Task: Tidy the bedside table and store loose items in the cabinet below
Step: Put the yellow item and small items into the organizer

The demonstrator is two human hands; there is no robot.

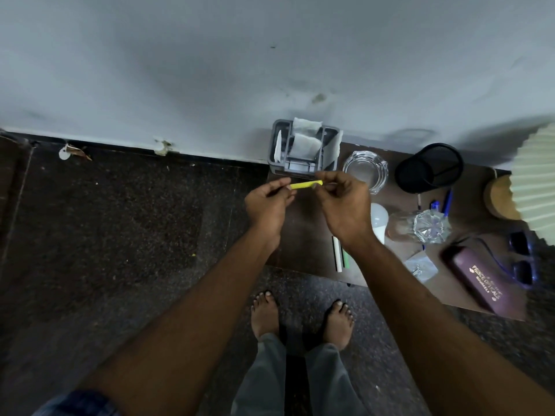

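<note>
Both hands up over the left part of the counter (300, 241), just in front of the grey organiser (303, 172).
L hand (267, 202): fingers curled, pinching the left end of a yellow highlighter (306, 184).
R hand (345, 202): pinching the right end of the same highlighter. It sits roughly horizontal between the two hands, off the counter surface. Can't tell if the cap is on or off, as the ends are hidden by the fingers.

Organiser is at the back-left corner against the wall, w/ white paper packets stuck in its compartments.
Right of it: clear glass ashtray (365, 169), then a black mesh pen cup (429, 168). Can't tell if the cup is upright or tipped.
Below the ashtray: white bulb (378, 217), partly behind the R wrist. Next to it is a clear glass tumbler (417, 226), looks to be on its side.
Blue pens (444, 202) lie loose between the cup and the tumbler.
White stick (338, 253) and green stick (347, 259) lie side by side near the front edge, under the R forearm.
Small clear plastic bag (420, 267) w/ small metal bits inside, and a purple specs case (477, 277) near the front edge.
Dark sunglasses (522, 259) just right of the case.
Pleated lamp shade (537, 181) at the far right.
Bare feet on the dark speckled floor (120, 220) by the counter front.
</note>
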